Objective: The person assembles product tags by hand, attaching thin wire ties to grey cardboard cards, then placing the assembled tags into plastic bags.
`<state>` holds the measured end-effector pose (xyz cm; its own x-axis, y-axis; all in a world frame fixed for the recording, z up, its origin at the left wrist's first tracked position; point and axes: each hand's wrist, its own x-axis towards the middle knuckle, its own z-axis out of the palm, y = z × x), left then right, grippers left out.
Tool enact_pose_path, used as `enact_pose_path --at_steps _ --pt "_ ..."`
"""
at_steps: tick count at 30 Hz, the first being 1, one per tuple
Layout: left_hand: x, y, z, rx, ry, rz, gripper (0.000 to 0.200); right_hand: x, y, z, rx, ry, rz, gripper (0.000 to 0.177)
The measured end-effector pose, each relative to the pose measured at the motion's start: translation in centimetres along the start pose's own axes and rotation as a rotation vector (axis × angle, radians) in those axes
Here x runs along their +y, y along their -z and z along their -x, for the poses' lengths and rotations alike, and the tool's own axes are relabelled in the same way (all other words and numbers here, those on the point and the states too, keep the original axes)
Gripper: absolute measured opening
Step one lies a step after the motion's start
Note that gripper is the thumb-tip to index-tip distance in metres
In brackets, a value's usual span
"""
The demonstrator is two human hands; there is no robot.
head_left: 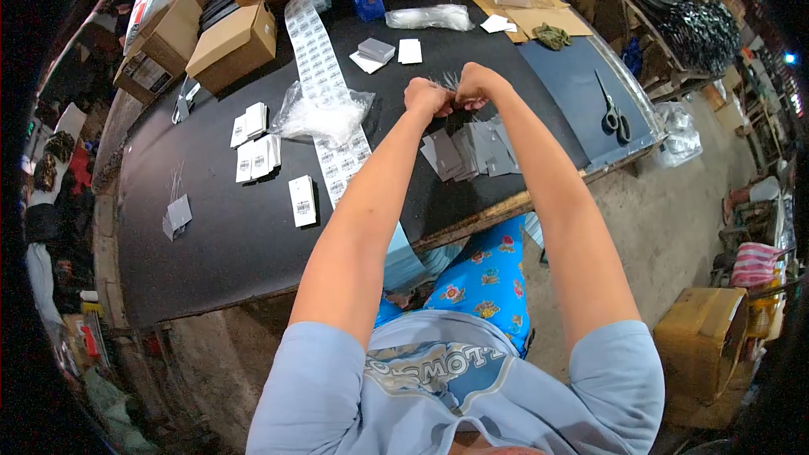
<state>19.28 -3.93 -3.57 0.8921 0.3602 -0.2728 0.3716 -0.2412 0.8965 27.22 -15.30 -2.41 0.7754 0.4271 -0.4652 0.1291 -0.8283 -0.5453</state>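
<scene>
My left hand and my right hand are close together above the black table, both with fingers closed. Thin tag strings show between and just behind them, and the fingers of both hands are pinched on these strands. Below the hands, grey hang tags lie fanned out in an overlapping row near the table's front edge. The exact grip of the fingertips is partly hidden by the hands.
A barcode label strip crosses the table under a plastic bag of white strands. White barcode tags lie in stacks to the left. Scissors rest on the right. Behind are a blue tape dispenser and a cardboard box.
</scene>
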Motion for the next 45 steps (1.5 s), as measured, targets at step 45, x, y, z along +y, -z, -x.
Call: enact_pose_path --at_steps 45 --pt "-0.6 3.1 0.3 -0.475 -0.243 0.440 0.021 1.6 1.5 5.5 -0.176 0.351 -0.694 0.014"
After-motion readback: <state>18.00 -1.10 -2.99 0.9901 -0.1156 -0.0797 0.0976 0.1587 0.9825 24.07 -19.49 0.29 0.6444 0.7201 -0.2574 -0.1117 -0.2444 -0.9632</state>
